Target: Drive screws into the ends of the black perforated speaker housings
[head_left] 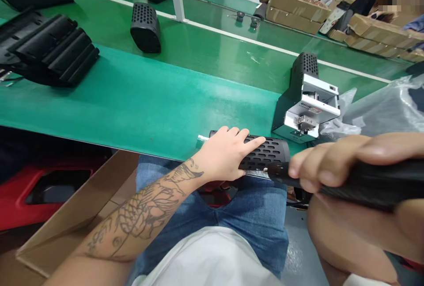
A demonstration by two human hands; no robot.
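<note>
A black slotted housing (270, 151) lies on its side along the near edge of the green work surface. Over its left part is my left hand (223, 153), its fingers across the top and the thumb on the near side, gripping it. My right hand (344, 162) is wrapped round a black electric screwdriver (371, 184), large and close to the camera. The tool's narrow nose points left and reaches the near lower edge of the housing, close to my left thumb. The exact contact at the tip is too small to make out.
Right of the housing stands a silver and black screw feeder (309, 109), with a perforated black housing (306, 62) behind it. Another perforated housing (145, 27) is farther back. Black ribbed parts (56, 51) are at left. Cardboard boxes (294, 9) and people are across the bench.
</note>
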